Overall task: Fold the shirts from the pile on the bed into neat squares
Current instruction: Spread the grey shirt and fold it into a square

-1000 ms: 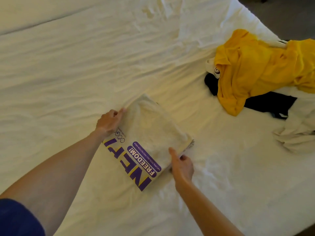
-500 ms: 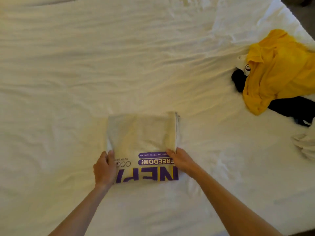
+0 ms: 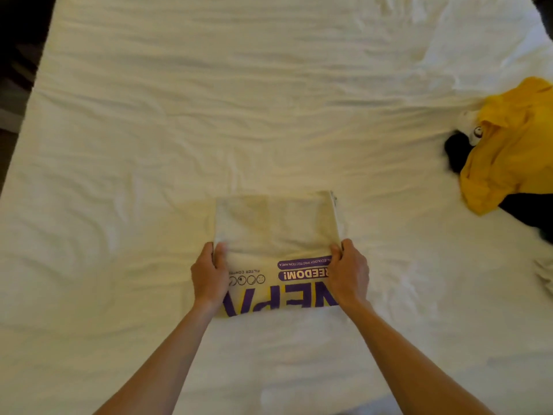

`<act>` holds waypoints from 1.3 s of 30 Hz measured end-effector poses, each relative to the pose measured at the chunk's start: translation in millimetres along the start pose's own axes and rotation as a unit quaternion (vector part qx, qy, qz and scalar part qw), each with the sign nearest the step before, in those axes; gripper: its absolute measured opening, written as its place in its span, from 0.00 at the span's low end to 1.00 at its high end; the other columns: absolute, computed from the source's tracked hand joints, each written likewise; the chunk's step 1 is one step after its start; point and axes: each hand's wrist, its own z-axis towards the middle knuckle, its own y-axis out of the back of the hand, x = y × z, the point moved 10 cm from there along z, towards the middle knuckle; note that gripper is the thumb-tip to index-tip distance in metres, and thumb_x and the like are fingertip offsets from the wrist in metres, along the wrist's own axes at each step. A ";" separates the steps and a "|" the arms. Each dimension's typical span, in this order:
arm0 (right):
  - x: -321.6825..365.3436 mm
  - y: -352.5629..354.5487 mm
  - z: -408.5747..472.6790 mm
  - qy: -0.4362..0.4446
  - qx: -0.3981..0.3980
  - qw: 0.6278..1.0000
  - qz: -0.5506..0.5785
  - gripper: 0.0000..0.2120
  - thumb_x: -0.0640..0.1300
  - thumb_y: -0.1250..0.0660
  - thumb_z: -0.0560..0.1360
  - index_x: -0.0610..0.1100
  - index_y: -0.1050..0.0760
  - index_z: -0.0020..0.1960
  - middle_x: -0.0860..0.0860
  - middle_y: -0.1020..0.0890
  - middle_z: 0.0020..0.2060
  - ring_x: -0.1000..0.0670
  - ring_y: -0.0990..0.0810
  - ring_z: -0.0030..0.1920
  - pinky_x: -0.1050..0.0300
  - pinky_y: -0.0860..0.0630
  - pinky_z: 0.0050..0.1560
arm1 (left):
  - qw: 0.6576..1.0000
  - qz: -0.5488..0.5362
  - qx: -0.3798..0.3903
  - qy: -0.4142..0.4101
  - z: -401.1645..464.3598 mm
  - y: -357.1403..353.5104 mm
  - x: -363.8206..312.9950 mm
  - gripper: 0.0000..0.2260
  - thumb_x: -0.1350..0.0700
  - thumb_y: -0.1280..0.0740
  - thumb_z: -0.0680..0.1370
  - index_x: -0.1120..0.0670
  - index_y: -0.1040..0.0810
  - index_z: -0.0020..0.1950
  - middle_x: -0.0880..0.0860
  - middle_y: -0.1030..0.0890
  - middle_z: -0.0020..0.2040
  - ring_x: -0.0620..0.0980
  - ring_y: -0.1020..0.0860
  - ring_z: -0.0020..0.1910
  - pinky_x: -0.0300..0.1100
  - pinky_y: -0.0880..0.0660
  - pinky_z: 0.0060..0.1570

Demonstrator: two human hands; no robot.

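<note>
A cream shirt with purple lettering [image 3: 275, 235] lies folded into a square on the white bed [image 3: 209, 115], just in front of me. My left hand [image 3: 209, 275] grips its left edge, thumb on top. My right hand [image 3: 348, 274] grips its right edge the same way. The pile of unfolded shirts sits at the right edge of the view: a yellow shirt [image 3: 508, 151] lies over a black one [image 3: 526, 211].
A bit of white cloth [image 3: 546, 274] shows at the far right edge below the pile. The bed's left edge [image 3: 27, 106] drops to a dark floor. Wrinkled sheet stretches beyond the folded shirt.
The folded shirt was turned from a slant to lie square to me. Both hands shifted to its side edges and now grip them. My view moved left, pushing the pile toward the right edge.
</note>
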 end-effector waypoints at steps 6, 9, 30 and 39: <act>-3.2 -4.8 -4.8 -0.015 -0.021 1.000 0.016 0.15 0.53 0.47 0.84 0.45 0.27 0.55 0.44 0.20 0.53 0.44 0.21 0.50 0.46 0.22 0.51 | 0.998 0.045 0.006 0.033 10.3 -6.2 16.8 0.16 0.51 0.40 0.84 0.56 0.27 0.39 0.53 0.23 0.35 0.59 0.25 0.39 0.46 0.36 0.33; 40.1 1.8 -32.0 0.139 -0.109 0.984 -0.024 0.20 0.47 0.44 0.83 0.45 0.36 0.74 0.46 0.35 0.75 0.44 0.36 0.74 0.43 0.38 0.70 | 0.986 0.125 -0.113 0.003 -12.0 4.4 -5.0 0.15 0.53 0.41 0.83 0.61 0.26 0.63 0.61 0.25 0.61 0.63 0.26 0.60 0.53 0.29 0.54; 91.1 -62.4 -29.0 0.364 0.076 0.920 -0.123 0.29 0.55 0.57 0.83 0.46 0.58 0.81 0.54 0.59 0.80 0.51 0.62 0.80 0.43 0.65 0.78 | 0.939 0.209 0.043 -0.270 -8.8 -72.2 -72.9 0.28 0.45 0.57 0.84 0.57 0.55 0.81 0.53 0.57 0.82 0.48 0.58 0.80 0.49 0.64 0.77; 7.9 -22.1 76.8 0.189 0.044 0.945 -0.264 0.30 0.59 0.61 0.83 0.49 0.69 0.79 0.54 0.68 0.78 0.51 0.70 0.77 0.32 0.65 0.74 | 0.887 0.423 0.040 -0.181 87.8 -38.8 -24.9 0.28 0.42 0.63 0.83 0.51 0.65 0.80 0.51 0.68 0.80 0.50 0.70 0.77 0.59 0.70 0.74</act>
